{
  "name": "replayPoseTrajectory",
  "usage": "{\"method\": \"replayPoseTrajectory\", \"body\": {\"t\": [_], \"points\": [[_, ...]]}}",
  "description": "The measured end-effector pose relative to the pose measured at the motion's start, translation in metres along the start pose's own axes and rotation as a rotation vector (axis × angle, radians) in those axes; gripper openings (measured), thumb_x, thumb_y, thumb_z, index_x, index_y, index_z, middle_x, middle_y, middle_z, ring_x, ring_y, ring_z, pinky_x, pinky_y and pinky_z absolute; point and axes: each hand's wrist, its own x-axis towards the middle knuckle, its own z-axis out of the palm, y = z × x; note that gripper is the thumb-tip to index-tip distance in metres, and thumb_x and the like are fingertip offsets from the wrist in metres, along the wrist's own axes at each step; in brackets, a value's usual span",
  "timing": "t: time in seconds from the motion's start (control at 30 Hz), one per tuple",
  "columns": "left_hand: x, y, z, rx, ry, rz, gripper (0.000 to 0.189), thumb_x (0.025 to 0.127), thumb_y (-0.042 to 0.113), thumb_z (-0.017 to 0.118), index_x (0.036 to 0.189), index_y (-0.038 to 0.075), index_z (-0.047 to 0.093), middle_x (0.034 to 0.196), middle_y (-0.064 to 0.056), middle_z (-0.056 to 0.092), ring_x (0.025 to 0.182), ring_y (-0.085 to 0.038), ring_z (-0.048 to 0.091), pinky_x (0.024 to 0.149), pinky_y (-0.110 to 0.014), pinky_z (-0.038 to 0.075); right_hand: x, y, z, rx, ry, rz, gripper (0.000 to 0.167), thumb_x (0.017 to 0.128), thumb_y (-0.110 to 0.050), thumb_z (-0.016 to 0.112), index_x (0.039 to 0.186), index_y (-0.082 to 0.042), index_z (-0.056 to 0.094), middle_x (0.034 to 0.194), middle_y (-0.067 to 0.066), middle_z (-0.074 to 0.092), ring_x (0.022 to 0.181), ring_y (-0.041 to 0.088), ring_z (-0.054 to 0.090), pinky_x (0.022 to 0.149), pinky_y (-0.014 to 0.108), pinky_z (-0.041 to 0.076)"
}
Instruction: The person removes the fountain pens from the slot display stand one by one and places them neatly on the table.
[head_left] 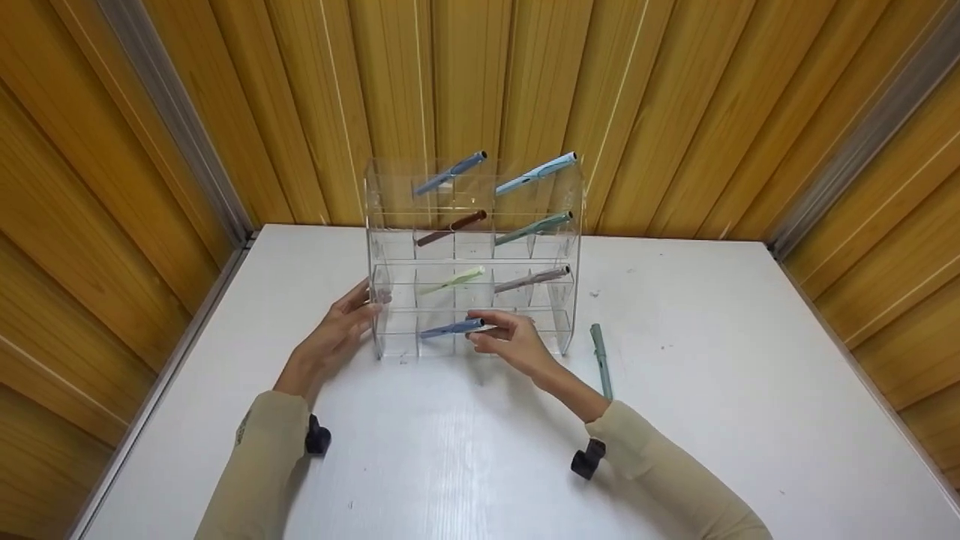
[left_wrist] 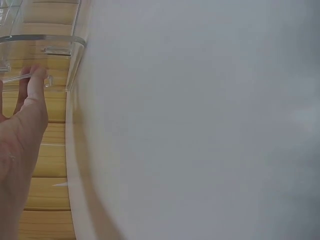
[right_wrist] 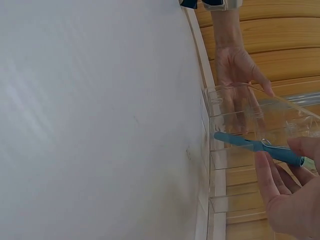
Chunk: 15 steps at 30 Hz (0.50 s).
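A clear tiered pen rack (head_left: 473,260) stands upright on the white table. My right hand (head_left: 514,343) pinches the outer end of a blue pen (head_left: 452,328) in the lowest tier; the right wrist view shows thumb and fingers on either side of this pen (right_wrist: 257,145). On the rack's left side rests my left hand (head_left: 336,330), its fingers along the side wall and its thumb by the front edge. Higher tiers hold a lime-green pen (head_left: 454,280), a mauve pen (head_left: 534,278), a dark red pen (head_left: 452,228), a green pen (head_left: 534,227), and blue (head_left: 451,173) and light-blue (head_left: 537,173) pens on top.
Another green pen (head_left: 601,361) lies on the white table (head_left: 697,360), right of the rack and beside my right forearm. Yellow wood-look panels (head_left: 472,82) rise close behind the rack and along both sides.
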Motion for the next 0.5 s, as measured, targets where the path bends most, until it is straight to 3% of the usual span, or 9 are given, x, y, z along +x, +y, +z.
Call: {"method": "replayPoseTrajectory", "body": {"t": [0.1, 0.3, 0.5], "points": [[0.000, 0.000, 0.002, -0.017, 0.002, -0.003, 0.081, 0.101, 0.017, 0.063, 0.166, 0.017, 0.014, 0.170, -0.013, 0.016, 0.158, -0.032, 0.020, 0.130, -0.048, 0.016, 0.004, -0.001, 0.005, 0.007, 0.000, -0.012, 0.045, 0.095, -0.004, 0.070, 0.137, 0.007, 0.059, 0.131, 0.028, 0.064, 0.102, 0.015, 0.074, 0.087, 0.027, 0.062], [0.001, 0.000, 0.002, -0.016, 0.005, -0.007, 0.082, 0.100, 0.019, 0.065, 0.165, 0.018, 0.016, 0.170, -0.010, 0.018, 0.157, -0.030, 0.021, 0.130, -0.048, 0.017, 0.007, 0.000, 0.014, 0.030, 0.001, -0.014, 0.045, 0.096, -0.001, 0.067, 0.138, 0.010, 0.056, 0.137, 0.032, 0.057, 0.100, 0.007, 0.072, 0.086, 0.027, 0.062], [0.001, -0.001, 0.001, 0.008, -0.003, 0.011, 0.080, 0.101, 0.019, 0.063, 0.165, 0.018, 0.015, 0.169, -0.012, 0.019, 0.158, -0.031, 0.020, 0.130, -0.049, 0.018, 0.007, -0.001, 0.018, -0.006, 0.002, 0.010, 0.041, 0.100, -0.004, 0.061, 0.140, 0.008, 0.055, 0.138, 0.029, 0.058, 0.108, 0.016, 0.073, 0.093, 0.039, 0.061]]}}
